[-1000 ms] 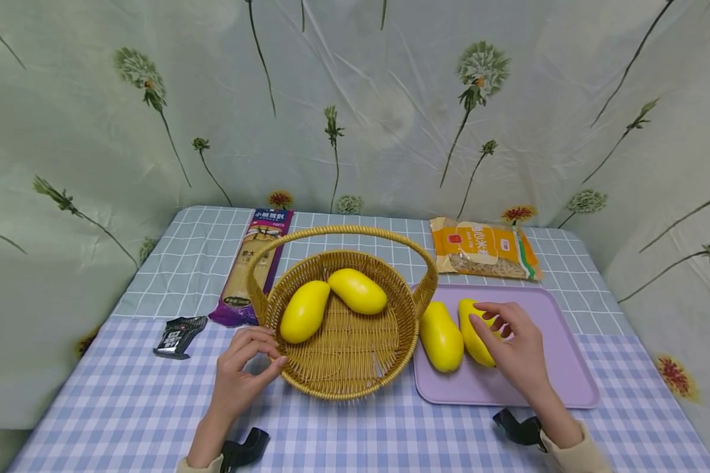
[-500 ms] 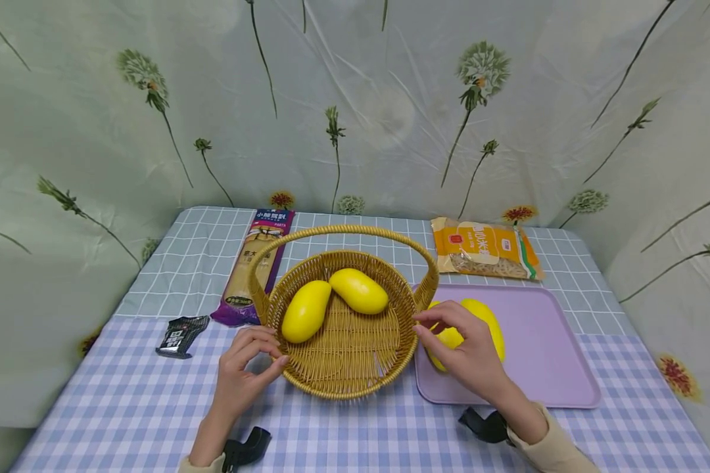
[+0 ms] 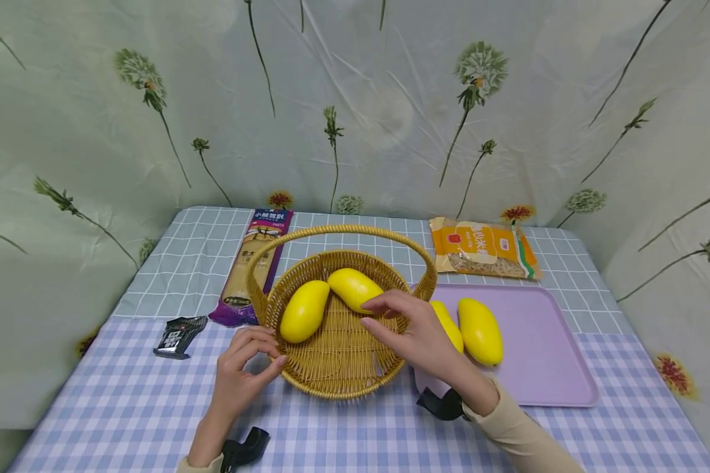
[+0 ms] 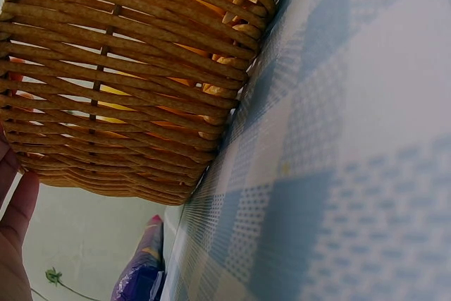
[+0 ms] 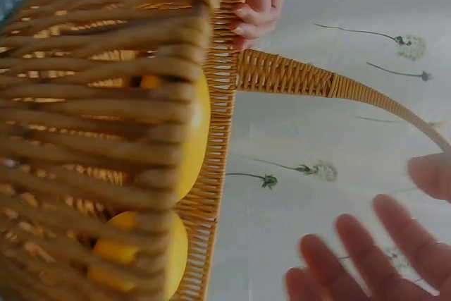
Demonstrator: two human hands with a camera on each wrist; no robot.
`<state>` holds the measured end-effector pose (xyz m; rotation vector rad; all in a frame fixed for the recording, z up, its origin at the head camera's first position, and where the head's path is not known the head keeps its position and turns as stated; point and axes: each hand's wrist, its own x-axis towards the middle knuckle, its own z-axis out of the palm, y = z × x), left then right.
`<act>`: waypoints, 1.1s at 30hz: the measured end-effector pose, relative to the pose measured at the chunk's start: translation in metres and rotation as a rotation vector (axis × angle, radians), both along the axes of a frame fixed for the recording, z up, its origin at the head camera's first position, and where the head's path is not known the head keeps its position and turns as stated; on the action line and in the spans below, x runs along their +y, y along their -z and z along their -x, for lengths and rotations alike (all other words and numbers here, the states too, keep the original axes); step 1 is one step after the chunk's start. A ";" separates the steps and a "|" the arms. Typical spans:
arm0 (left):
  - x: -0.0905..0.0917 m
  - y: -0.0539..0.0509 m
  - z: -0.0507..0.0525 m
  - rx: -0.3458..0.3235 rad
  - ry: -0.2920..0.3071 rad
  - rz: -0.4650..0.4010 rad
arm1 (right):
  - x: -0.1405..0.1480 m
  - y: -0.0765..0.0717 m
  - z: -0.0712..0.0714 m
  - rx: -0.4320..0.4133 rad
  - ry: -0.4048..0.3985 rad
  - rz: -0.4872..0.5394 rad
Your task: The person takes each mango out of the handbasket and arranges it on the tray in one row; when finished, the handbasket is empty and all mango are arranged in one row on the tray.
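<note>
The right hand (image 3: 411,328) has moved leftward from above the tray to over the right part of the basket, while the left hand and the fruit look unmoved. At far left, a small black packet (image 3: 180,337) lies on the checked cloth (image 3: 112,394). Right of it, the left hand (image 3: 244,369) grips the near-left rim of the basket (image 3: 337,368), thumb and fingers pinched on the wicker. Behind that, a purple pasta bag (image 3: 252,268) lies partly hidden by the basket's handle. Inside the basket are two mangoes: one (image 3: 304,312) along the left wall, the other (image 3: 352,289) toward the back, partly covered by the right hand. That hand's fingers and thumb are apart and hold nothing. Farther right, the lilac tray (image 3: 544,355) bears two more mangoes, the left one (image 3: 448,326) half hidden by the hand, the right one (image 3: 481,332) beside it. An orange bag (image 3: 485,248) lies behind the tray.
</note>
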<state>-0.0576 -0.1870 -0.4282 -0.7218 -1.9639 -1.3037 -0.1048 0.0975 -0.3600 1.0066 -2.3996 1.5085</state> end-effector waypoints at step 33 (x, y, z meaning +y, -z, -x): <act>-0.002 0.001 0.001 0.016 0.004 0.004 | -0.041 -0.002 0.065 -0.269 -0.006 -0.665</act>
